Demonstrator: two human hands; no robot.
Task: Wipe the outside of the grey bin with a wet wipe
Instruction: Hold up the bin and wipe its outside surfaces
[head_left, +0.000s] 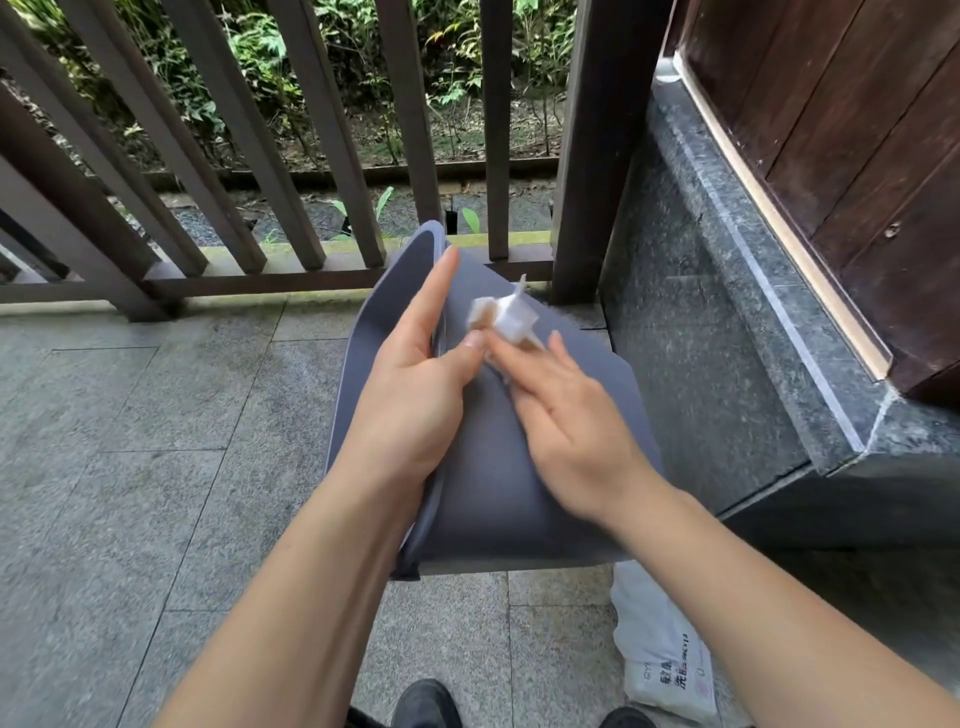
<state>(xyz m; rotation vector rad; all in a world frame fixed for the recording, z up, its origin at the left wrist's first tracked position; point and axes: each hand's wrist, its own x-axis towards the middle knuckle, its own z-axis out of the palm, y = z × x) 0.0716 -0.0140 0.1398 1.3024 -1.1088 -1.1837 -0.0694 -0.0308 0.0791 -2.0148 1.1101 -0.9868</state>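
The grey bin (498, 499) is tilted on its side above the stone floor, its outer wall facing up. My left hand (415, 384) grips the bin's rim, thumb on the outer wall and index finger stretched along the edge. A crumpled white wet wipe (501, 317), stained brown in places, lies against the bin's wall. My right hand (566, 415) holds the wipe under its fingertips and presses it to the bin; the hand is motion-blurred.
A dark wooden railing (260, 156) stands just beyond the bin, with plants behind it. A dark stone ledge (727, 322) and a wooden door (857, 130) are at the right. A white wipe packet (660, 644) lies on the floor by my shoes (431, 701).
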